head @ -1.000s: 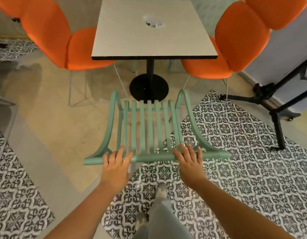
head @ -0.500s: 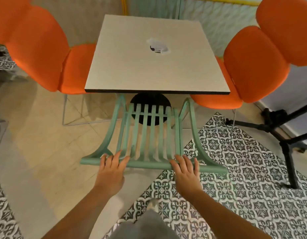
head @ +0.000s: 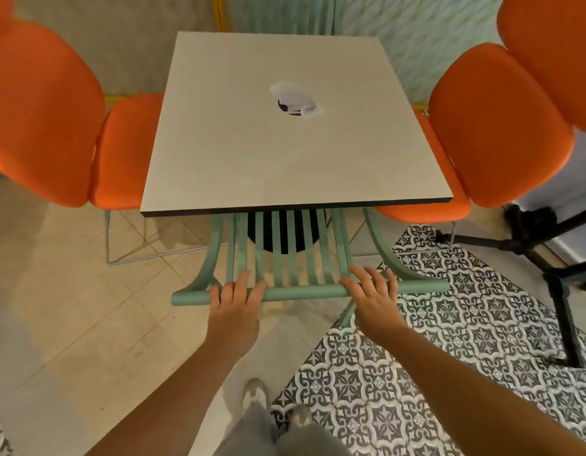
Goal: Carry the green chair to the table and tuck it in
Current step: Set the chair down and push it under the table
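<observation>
Green slats of the chair (head: 286,258) ran under the near edge of the table (head: 295,153), so the seat was hidden beneath the top and only the back stood out on the near side. Both hands lay on the chair's top rail. The left hand (head: 234,304) sat over the rail toward its left end, its fingers (head: 242,283) slightly spread and curled over the far side of the bar, between the slats. The right hand (head: 374,296) covered the rail right of the slats, fingers (head: 367,274) fanned and draped across it (whether the thumbs closed underneath could not be told). Orange chairs flanked the table, one on its left (head: 54,120) and one on its right (head: 495,126). Right of the table, a black stand (head: 548,245) rested on patterned tiles (head: 466,324).
</observation>
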The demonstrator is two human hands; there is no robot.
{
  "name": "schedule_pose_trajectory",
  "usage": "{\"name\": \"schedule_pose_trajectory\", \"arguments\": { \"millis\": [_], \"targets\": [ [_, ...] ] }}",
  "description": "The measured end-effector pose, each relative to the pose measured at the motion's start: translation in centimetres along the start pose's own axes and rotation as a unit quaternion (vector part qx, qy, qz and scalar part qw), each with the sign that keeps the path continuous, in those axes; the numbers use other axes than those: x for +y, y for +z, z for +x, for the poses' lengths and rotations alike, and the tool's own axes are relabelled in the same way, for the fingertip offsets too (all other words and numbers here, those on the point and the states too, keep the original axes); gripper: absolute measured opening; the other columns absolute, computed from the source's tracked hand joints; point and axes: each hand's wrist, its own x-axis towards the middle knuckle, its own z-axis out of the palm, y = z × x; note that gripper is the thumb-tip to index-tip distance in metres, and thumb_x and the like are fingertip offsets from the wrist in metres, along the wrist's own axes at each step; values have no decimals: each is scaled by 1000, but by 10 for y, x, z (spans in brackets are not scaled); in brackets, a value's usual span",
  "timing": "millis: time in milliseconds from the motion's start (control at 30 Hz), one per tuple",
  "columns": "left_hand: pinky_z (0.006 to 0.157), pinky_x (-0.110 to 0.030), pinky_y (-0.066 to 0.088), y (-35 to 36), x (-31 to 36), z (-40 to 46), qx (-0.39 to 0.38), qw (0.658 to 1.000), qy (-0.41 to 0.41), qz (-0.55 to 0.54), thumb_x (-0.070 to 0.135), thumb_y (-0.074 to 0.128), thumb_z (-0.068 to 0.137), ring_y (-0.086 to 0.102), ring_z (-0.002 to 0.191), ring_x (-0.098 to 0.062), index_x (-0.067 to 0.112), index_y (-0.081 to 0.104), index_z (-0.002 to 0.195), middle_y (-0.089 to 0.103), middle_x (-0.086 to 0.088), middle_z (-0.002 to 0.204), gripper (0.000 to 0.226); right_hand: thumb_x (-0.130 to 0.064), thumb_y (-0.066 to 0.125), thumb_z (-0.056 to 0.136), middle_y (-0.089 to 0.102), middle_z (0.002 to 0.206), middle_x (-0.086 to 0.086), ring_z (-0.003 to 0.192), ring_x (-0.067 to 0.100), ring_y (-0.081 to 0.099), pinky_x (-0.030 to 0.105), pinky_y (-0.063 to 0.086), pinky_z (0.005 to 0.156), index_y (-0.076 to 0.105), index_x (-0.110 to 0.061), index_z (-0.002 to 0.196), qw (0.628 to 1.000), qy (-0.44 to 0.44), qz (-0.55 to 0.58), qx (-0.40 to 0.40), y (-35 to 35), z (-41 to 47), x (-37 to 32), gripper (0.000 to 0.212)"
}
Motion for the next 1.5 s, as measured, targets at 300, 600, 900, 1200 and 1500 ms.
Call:
{"name": "schedule_pose_trajectory", "arguments": {
  "millis": [300, 600, 900, 1200, 1500],
  "targets": [
    [82, -52, 48, 18, 27, 1, 15, 999, 28, -7, 6, 75, 49, 54, 91, -35, 18, 53, 122, 55, -14, 121, 77, 16, 52, 60, 58, 123, 6, 124, 29, 34, 50, 9, 109, 50, -18, 120, 997, -19, 30, 69, 16, -8, 24, 69],
    [86, -47, 38, 23, 58, -1, 32, 998, 34, -34, 0, 63, 60, 50, 95, -31, 18, 46, 126, 49, -8, 119, 71, 7, 57, 67, 57, 102, 14, 93, 35, 52, 54, 39, 93, 57, -10, 101, 998, 22, 22, 46, -2, -6, 34, 38],
    [88, -46, 34, 15, 43, -6, 11, 1000, 20, -2, 5, 68, 57, 57, 94, -35, 16, 57, 122, 61, -12, 118, 67, 1, 65, 67, 57, 102, 5, 88, 27, 49, 47, 41, 88, 55, -16, 105, 995, -2, 60, 74, 5, -10, 17, 43],
    [104, -48, 27, 22, 42, -14, 39, 998, 10, -39, 6, 63, 64, 52, 102, -34, 10, 52, 124, 58, -10, 108, 60, 0, 63, 67, 58, 105, 9, 99, 33, 50, 51, 24, 102, 55, -13, 108, 996, 22, 43, 81, 9, -16, 3, 44],
    [90, -44, 41, 9, 40, -9, -53, 997, -8, -58, 35, 65, 73, 55, 98, -29, 17, 55, 121, 61, -3, 107, 52, -23, 63, 73, 56, 112, -4, 112, 23, 45, 47, 15, 110, 50, -24, 119, 990, 23, 137, 23, 2, -19, 5, 48]
  ]
}}
